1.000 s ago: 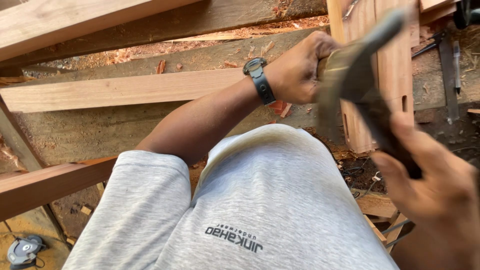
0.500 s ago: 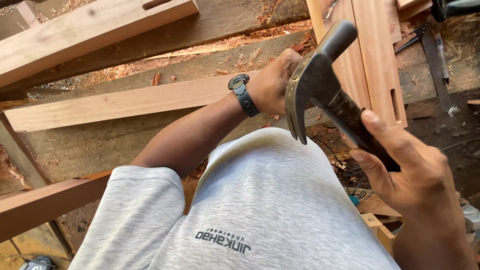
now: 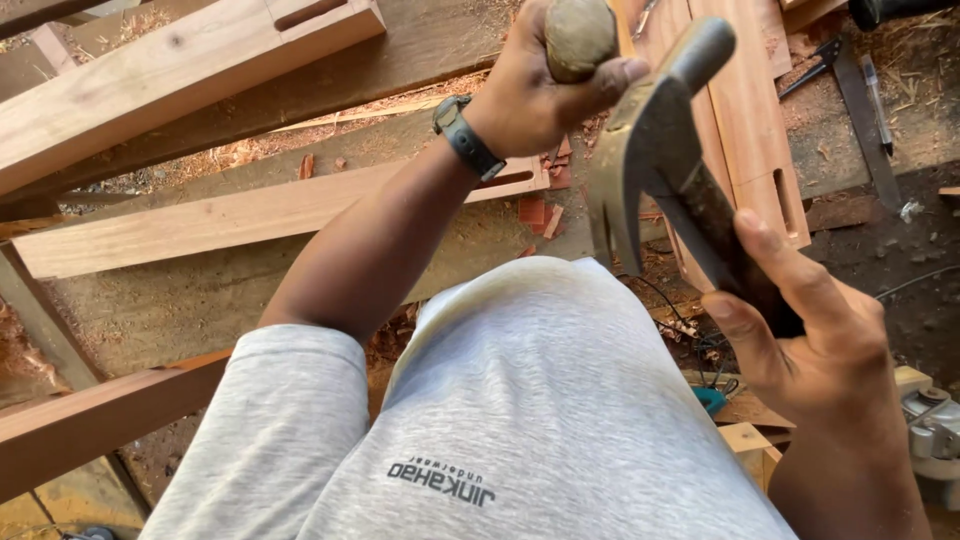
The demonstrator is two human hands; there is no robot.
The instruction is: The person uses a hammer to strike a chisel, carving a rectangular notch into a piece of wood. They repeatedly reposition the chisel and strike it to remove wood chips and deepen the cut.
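Head view: claw hammer (image 3: 655,150) sits at upper right, metal head up and tilted, claw pointing down toward the grey shirt (image 3: 520,400). The right hand (image 3: 810,335) is wrapped around its dark handle, thumb lying along the shaft, grip firm. Compared with half a second ago, the hammer head has swung closer to the left hand and appears nearer the lens; a second ago it was blurred and further right.

The left hand (image 3: 545,85) is fisted around a rounded wooden chisel handle (image 3: 578,35), whose worn butt end points at the camera. The blade is hidden behind the hand. Hammer face and handle butt are just beside each other; whether they touch, I cannot tell. A dark wristwatch (image 3: 465,138) sits on the left wrist.

Beyond the left hand lies a pale plank (image 3: 230,215) with a slot cut near its end; red wood chips (image 3: 540,212) are scattered just beside the slot. A thicker beam (image 3: 180,70) lies above it. Reddish boards (image 3: 750,110) with a slot run upward behind the hammer. A reddish rail (image 3: 90,420) crosses lower left. At right, a steel square (image 3: 860,100) rests on the sawdust.
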